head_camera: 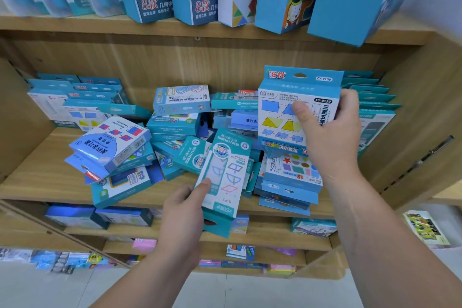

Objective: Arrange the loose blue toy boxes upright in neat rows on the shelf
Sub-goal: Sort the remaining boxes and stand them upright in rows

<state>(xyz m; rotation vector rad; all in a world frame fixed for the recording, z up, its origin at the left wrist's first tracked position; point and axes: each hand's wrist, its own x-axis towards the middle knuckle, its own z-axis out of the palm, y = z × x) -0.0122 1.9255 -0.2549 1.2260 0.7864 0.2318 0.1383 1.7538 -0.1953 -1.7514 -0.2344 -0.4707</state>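
A heap of loose blue toy boxes (175,130) lies tumbled across the middle of the wooden shelf (45,177). My right hand (332,130) grips a blue and white box marked CY-0159 (282,112), held upright in front of a standing row of like boxes (370,97) at the shelf's right end. My left hand (185,205) holds a long teal box (225,172) by its near end at the shelf's front edge, thumb on its face. Another upright row (75,97) stands at the back left.
The shelf above (100,25) carries tall blue boxes that overhang its edge. Lower shelves (262,232) hold more boxes and coloured packs. A wooden side panel (420,132) closes the shelf on the right, and another rises at the left.
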